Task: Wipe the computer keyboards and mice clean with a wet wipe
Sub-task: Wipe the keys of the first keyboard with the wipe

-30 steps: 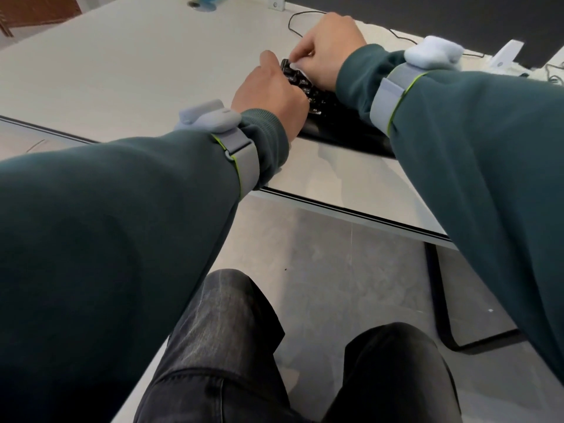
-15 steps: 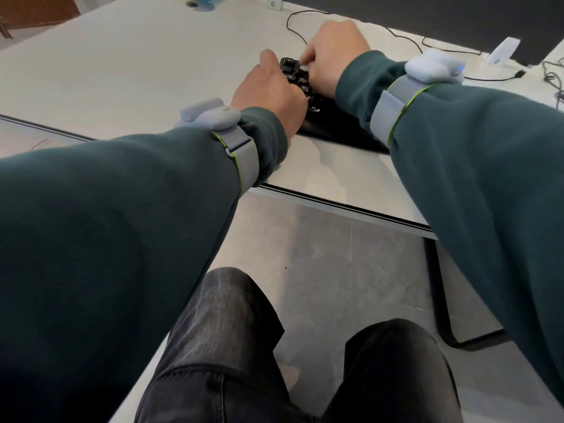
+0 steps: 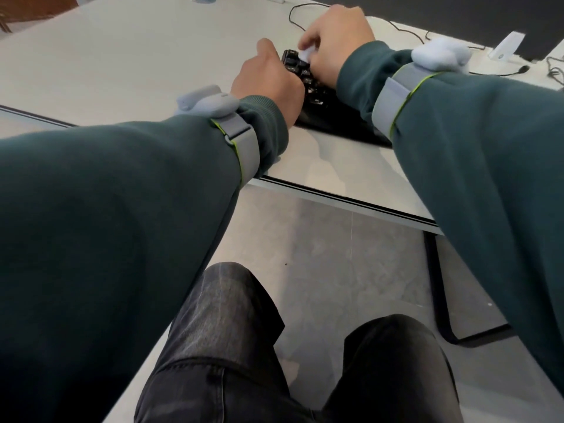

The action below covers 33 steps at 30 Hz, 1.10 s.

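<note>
Where the keyboard [image 3: 314, 96] lies: on the pale desk [image 3: 137, 62]; it is black and mostly hidden under both hands and forearms, so only its left end shows.
Right hand [image 3: 335, 41]: over the far left corner of the keyboard, fingers curled and pinching a small wad of white wipe [image 3: 305, 54].
Wipe: pressed onto the keys at that far corner, between the two hands.
Left hand [image 3: 268, 77]: at the keyboard's left end and touching it, thumb raised, fingers bent down over the edge. The back of the hand hides the tips, so I cannot tell whether they grip.
Cable [image 3: 291, 16]: thin and black, looping on the desk just beyond the keyboard.
Wrist bands [image 3: 244, 138]: grey with a green edge, one on each dark green sleeve [image 3: 122, 209], on the near side of the keyboard.
Knees [image 3: 219, 315]: in dark trousers, well to the near side of the keyboard, below the desk edge and over a grey floor [image 3: 335, 254].
</note>
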Each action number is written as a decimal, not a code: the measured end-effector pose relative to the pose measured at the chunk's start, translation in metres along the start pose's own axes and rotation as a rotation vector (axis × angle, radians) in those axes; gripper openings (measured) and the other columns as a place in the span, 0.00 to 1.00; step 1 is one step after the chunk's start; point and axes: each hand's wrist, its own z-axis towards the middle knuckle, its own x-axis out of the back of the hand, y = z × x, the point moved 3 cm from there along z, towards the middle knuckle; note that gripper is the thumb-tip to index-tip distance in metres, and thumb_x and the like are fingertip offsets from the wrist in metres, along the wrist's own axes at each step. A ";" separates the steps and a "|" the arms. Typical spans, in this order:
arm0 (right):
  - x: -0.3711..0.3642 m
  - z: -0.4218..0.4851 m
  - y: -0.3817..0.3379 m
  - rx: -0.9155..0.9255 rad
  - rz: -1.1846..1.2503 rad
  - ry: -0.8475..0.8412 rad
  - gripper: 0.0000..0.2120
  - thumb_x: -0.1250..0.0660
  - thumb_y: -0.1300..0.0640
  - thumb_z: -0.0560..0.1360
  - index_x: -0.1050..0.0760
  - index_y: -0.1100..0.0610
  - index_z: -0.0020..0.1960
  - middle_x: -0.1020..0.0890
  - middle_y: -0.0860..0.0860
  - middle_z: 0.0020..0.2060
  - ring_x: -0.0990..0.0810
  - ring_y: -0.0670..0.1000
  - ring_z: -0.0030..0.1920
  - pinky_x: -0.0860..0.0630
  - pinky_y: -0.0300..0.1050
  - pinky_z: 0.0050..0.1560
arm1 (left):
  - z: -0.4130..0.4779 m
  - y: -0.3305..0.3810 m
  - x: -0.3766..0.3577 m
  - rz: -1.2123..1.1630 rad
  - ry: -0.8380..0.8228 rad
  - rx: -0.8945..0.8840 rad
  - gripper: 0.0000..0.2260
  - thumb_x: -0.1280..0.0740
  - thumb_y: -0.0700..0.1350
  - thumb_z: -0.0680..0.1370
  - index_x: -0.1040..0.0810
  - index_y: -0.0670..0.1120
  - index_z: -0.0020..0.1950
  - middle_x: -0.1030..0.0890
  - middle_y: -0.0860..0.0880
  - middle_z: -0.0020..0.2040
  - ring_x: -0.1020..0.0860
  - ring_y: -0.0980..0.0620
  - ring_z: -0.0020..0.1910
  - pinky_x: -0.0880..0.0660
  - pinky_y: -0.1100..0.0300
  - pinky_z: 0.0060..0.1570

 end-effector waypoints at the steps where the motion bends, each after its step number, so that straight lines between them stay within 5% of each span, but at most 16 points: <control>1: 0.001 0.000 -0.002 0.002 0.019 0.014 0.13 0.36 0.57 0.78 0.18 0.50 0.59 0.17 0.47 0.55 0.20 0.48 0.56 0.26 0.37 0.59 | 0.000 0.001 0.000 -0.008 0.001 0.007 0.17 0.46 0.40 0.76 0.32 0.42 0.64 0.22 0.43 0.55 0.23 0.39 0.53 0.26 0.49 0.53; 6: -0.004 -0.005 -0.025 0.166 0.015 -0.107 0.16 0.37 0.63 0.74 0.16 0.50 0.55 0.15 0.47 0.49 0.18 0.48 0.52 0.24 0.40 0.59 | 0.003 -0.007 0.008 -0.007 -0.003 0.031 0.17 0.45 0.40 0.76 0.30 0.43 0.64 0.22 0.42 0.58 0.24 0.39 0.55 0.27 0.52 0.54; 13: 0.005 -0.013 0.017 -0.035 -0.009 0.020 0.14 0.37 0.58 0.78 0.17 0.50 0.58 0.16 0.48 0.55 0.21 0.49 0.56 0.29 0.34 0.56 | 0.003 -0.002 -0.002 0.063 -0.045 -0.048 0.17 0.46 0.40 0.77 0.28 0.42 0.64 0.24 0.44 0.55 0.25 0.41 0.54 0.27 0.52 0.54; 23: 0.029 -0.027 0.051 -0.105 -0.298 -0.107 0.11 0.36 0.60 0.77 0.16 0.54 0.52 0.17 0.53 0.51 0.23 0.57 0.60 0.23 0.50 0.58 | -0.005 0.004 -0.016 0.150 -0.122 -0.270 0.24 0.46 0.49 0.75 0.29 0.43 0.69 0.27 0.44 0.68 0.28 0.42 0.64 0.29 0.49 0.63; 33: 0.015 -0.020 0.028 -0.005 -0.193 -0.080 0.13 0.36 0.61 0.77 0.16 0.52 0.55 0.16 0.51 0.53 0.20 0.54 0.55 0.25 0.43 0.58 | -0.005 0.004 -0.017 0.216 -0.098 -0.354 0.25 0.48 0.51 0.72 0.26 0.45 0.65 0.24 0.46 0.65 0.28 0.42 0.64 0.29 0.49 0.60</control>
